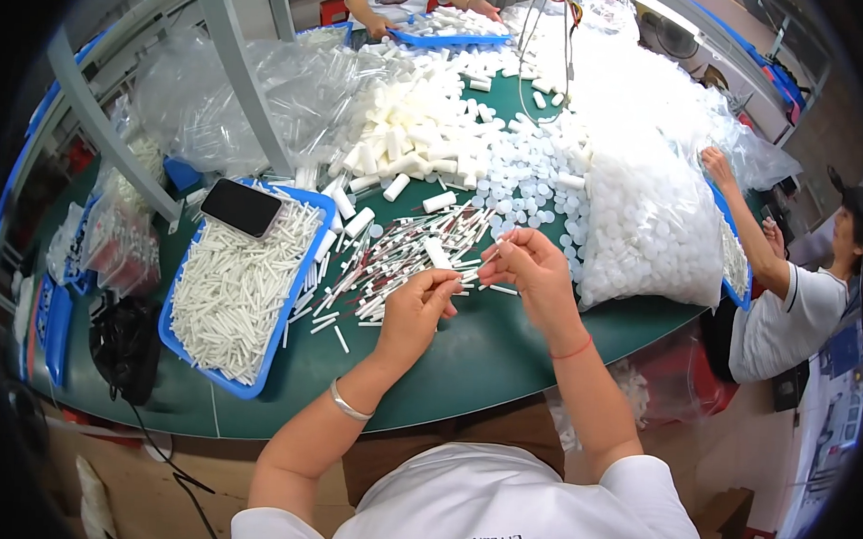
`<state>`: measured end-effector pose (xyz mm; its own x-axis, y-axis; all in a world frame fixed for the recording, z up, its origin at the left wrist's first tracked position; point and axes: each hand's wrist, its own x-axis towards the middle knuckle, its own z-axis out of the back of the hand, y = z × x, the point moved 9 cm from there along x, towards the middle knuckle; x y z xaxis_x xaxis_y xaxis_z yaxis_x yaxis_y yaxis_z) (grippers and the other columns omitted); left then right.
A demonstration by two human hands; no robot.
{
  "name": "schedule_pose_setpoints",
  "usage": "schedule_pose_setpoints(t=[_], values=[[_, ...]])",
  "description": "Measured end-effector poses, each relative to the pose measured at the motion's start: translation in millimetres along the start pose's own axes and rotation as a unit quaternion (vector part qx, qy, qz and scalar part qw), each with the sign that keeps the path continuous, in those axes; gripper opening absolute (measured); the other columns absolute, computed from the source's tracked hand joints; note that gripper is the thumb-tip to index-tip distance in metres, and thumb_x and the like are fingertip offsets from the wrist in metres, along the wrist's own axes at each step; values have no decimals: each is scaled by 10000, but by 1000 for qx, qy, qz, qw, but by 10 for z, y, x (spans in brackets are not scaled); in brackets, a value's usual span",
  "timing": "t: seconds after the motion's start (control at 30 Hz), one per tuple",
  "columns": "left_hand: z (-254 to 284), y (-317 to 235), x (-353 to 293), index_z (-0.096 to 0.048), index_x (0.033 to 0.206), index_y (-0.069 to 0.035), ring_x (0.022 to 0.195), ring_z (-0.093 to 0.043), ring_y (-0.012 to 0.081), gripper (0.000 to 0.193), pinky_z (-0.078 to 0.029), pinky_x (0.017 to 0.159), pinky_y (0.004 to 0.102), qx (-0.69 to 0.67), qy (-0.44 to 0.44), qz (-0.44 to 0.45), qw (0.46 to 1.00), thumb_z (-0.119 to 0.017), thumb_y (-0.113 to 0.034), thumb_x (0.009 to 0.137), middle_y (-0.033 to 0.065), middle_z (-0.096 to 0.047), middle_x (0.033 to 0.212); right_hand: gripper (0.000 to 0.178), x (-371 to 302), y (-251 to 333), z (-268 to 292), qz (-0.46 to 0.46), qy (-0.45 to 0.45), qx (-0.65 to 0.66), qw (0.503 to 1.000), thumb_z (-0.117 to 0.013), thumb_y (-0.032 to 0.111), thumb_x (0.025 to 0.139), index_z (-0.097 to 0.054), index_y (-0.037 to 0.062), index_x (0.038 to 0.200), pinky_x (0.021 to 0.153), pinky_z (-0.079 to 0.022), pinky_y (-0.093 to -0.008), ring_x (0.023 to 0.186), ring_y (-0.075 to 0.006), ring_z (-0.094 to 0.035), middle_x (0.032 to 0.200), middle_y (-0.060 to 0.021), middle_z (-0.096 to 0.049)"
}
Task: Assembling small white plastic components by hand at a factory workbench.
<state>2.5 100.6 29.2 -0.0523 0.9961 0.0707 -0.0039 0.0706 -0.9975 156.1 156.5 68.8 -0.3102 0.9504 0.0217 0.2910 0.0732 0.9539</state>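
**Both hands pinching small white parts above the green table**

Left hand (419, 307) is closed, thumb and fingertips pinched on a thin white stick (463, 282) whose free end points right, toward the other hand. Right hand (536, 268) is also closed, fingertips pinched at its upper left on a small white piece (502, 245); too small to tell which kind of part it is. The two grips sit close together, not touching, both raised a little over the green table (466, 356).

Directly behind the grips, up and to the left: a loose heap of thin sticks with red and dark markings (394, 259), spread across the table. One short white tube (438, 253) lies on that heap, just above the left-hand grip.

Left of the grips: a blue tray (256, 382) filled with plain white sticks. A dark phone (241, 207) rests on the tray's far corner.

Further behind the heap: a mound of white cylinders (412, 136), and beside it, above the right-hand grip, a scatter of small round white caps (525, 178).

Right of the right-hand grip, just beside it: a large clear bag packed with white caps (651, 230).

Beyond that bag, a second person's hand (715, 165) reaches onto the bag's far side. A third person works at a second blue tray (449, 37) at the far end of the table.
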Motion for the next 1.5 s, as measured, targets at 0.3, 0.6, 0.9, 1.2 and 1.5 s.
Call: schedule_pose_setpoints(t=[0.3,0.6,0.9,1.2,1.5], values=[[-118,-6,-83,-635,1094,-16,614,-548,49,200,-455,563,184,-33,13,40,999,-597,-152,953,30,-658,835,93,-188,-75,-22,33,13,47,998,-548,62,953,-547,-13,1009,745,-567,-309,812,-192,-681,957,-149,-662],[-131,-77,-122,-647,1052,3,621,-566,51,177,-450,541,181,34,3,11,999,-617,-130,939,42,-661,818,113,-335,-255,-26,67,10,-83,994,-631,17,902,-590,-27,997,775,-515,-229,842,-109,-630,951,-62,-646],[-399,-192,41,-643,1040,13,604,-566,62,189,-461,542,219,146,99,-45,983,-648,-122,908,52,-678,804,43,-495,-219,250,73,-37,-11,997,-624,-23,885,-604,-24,923,795,-513,-250,874,-143,-634,987,-86,-653],[-1016,-203,708,-639,1057,-56,920,-588,307,272,-496,776,385,419,87,-300,853,-676,-52,788,112,-580,936,123,-661,5,803,55,-157,-57,984,-541,108,967,-551,11,1043,477,-459,-202,563,-96,-552,790,-57,-614],[-1018,-116,868,-635,982,-27,859,-590,324,208,-492,778,396,349,108,-263,893,-653,-24,775,155,-590,911,160,-610,-116,896,76,-170,-129,974,-629,136,936,-644,14,1038,511,-370,-164,615,-29,-510,770,21,-601]])
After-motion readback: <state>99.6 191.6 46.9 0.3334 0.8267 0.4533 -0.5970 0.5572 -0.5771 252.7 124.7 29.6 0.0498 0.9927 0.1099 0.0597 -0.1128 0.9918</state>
